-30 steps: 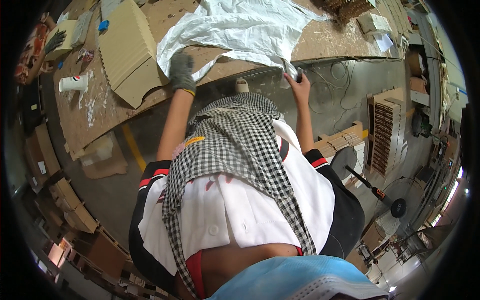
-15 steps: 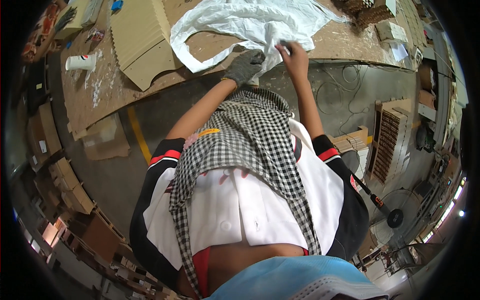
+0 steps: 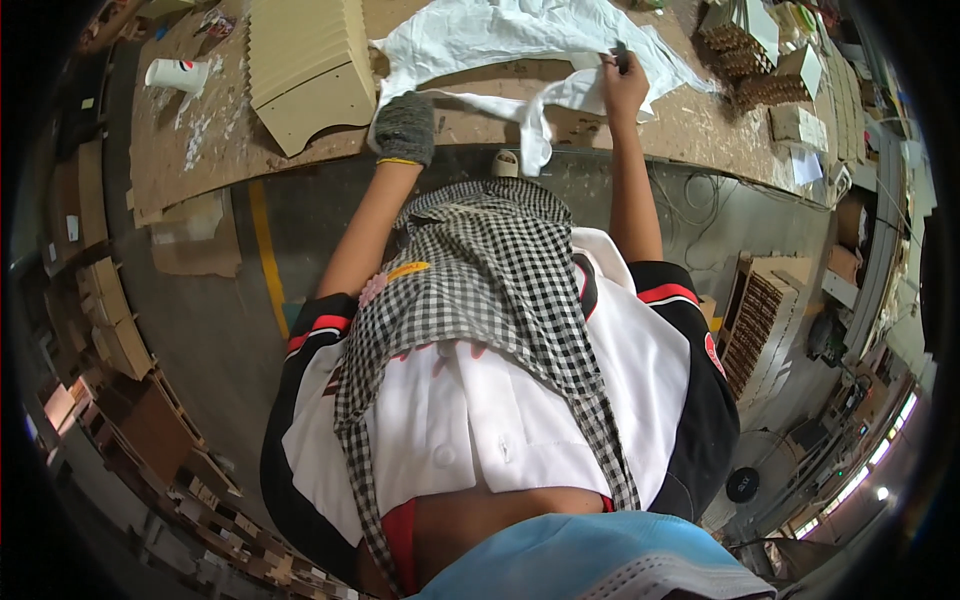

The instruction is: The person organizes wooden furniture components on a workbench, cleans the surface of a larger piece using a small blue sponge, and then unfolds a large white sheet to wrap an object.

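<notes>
A white cloth (image 3: 470, 45) with long strips lies spread over the worktable; one strip hangs past its front edge. My left hand (image 3: 404, 128), in a dark grey knitted glove, is closed on the cloth's left end, beside a stack of tan boards. Bare, my right hand (image 3: 625, 92) is over the right part of the cloth, fingers pinched round a small dark object (image 3: 621, 57) whose kind I cannot make out. Whether those fingers also hold cloth is hidden.
The wooden worktable (image 3: 215, 150) has white paint marks. On it are a tan board stack (image 3: 312, 75), a white paper cup (image 3: 177, 75), and corrugated stacks (image 3: 740, 40) at the far right. Cables (image 3: 700, 205) hang beneath; a pallet-like stack (image 3: 765, 320) stands on the floor at right.
My hands have moved apart, the left one leftward and the right one slightly right and farther away. The cloth between them has opened into a wider, flatter spread, with a strip dangling.
</notes>
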The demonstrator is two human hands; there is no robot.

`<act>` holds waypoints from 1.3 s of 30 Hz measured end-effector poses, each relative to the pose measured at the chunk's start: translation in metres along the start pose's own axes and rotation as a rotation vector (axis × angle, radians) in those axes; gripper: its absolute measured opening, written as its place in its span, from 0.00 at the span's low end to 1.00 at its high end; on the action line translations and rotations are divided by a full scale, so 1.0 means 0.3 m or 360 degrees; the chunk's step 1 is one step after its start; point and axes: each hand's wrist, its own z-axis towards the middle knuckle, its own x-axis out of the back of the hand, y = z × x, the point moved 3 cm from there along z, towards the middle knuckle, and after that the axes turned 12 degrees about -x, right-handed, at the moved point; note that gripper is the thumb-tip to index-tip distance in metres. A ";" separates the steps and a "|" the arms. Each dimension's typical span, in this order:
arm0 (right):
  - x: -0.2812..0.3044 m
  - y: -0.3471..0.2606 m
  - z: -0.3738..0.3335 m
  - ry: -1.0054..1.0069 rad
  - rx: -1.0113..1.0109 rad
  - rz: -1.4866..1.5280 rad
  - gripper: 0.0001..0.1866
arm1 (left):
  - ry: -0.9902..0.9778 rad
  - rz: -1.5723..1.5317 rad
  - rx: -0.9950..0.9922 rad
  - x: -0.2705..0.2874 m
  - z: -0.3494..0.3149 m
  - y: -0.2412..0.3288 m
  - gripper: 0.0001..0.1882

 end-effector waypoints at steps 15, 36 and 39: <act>-0.008 -0.009 -0.109 -0.0237 0.0339 -0.0567 0.18 | 0.0495 -0.0355 -0.0695 -0.052 0.058 0.219 0.17; 0.132 0.006 -0.412 -0.0646 -0.0197 -0.0187 0.11 | 0.0000 -0.0141 -0.1378 -0.053 0.046 0.339 0.21; 0.106 -0.057 -0.460 -0.0682 -0.0102 -0.0559 0.12 | 0.0348 -0.0463 -0.1336 -0.039 0.147 0.275 0.19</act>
